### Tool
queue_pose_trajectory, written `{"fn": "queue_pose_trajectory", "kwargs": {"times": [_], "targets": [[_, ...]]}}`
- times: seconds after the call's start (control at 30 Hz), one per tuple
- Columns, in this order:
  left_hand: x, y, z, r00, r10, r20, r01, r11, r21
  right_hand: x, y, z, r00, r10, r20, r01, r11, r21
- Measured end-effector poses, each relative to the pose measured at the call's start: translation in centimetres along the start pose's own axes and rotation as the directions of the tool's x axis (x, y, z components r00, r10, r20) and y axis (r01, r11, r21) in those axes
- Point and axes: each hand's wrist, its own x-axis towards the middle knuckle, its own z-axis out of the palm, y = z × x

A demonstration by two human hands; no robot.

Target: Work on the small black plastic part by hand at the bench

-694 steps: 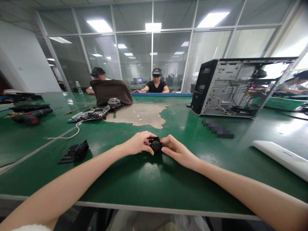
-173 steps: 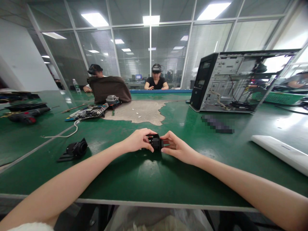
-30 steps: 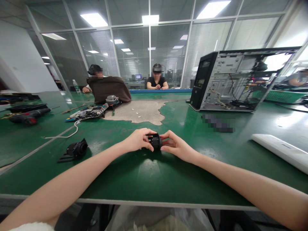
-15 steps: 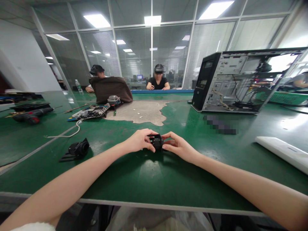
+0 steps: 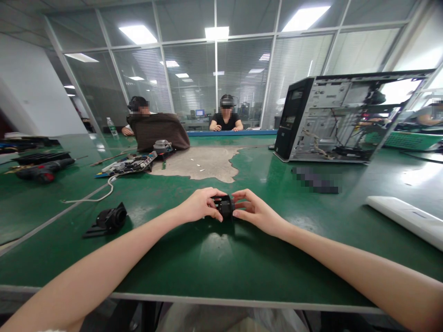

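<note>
Just above the green table, a small black cylindrical part with a wider flange (image 5: 225,207) lies sideways between my two hands. My left hand (image 5: 200,205) grips its left end, thumb below and fingers above. Against the flange at the right end, the fingertips and thumb of my right hand (image 5: 259,214) close in a pinch. Its exact kind is unclear, as fingers cover both ends. A similar black part with a flat bracket and round opening (image 5: 109,219) rests on the table beyond my left forearm.
An opened computer case (image 5: 311,122) stands at right, with a white flat device (image 5: 408,216) nearer me. A circuit board (image 5: 129,165), white cable (image 5: 107,191) and power drill (image 5: 44,170) lie at left. Behind a brown cover (image 5: 157,131) sits a person; another person (image 5: 226,115) faces me.
Both hands keep hold of the black part in nearly the same place, with slight finger movement at the right end. The whole view has shifted slightly.
</note>
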Motion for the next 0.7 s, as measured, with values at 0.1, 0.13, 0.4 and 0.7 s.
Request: {"fn": "queue_pose_trajectory", "kwargs": {"times": [0.1,0.13,0.4,0.7], "targets": [[0.0,-0.1,0.02,1.0,0.002,0.003,-0.002,1.0,-0.012,-0.1,0.23,-0.06,1.0,0.005,0.031,-0.005,1.0,0.002],[0.01,-0.15,0.02,1.0,0.004,0.002,-0.004,1.0,-0.014,-0.18,0.3,-0.06,0.999,-0.003,0.045,0.003,1.0,0.001],[0.1,-0.31,0.01,1.0,-0.011,0.005,0.011,0.999,-0.03,-0.2,0.1,0.01,0.997,-0.072,0.015,0.072,0.997,-0.005],[0.01,0.04,-0.04,1.0,-0.006,-0.005,0.005,1.0,-0.022,-0.25,0.43,-0.4,0.996,-0.007,0.086,0.007,1.0,-0.002]]}}
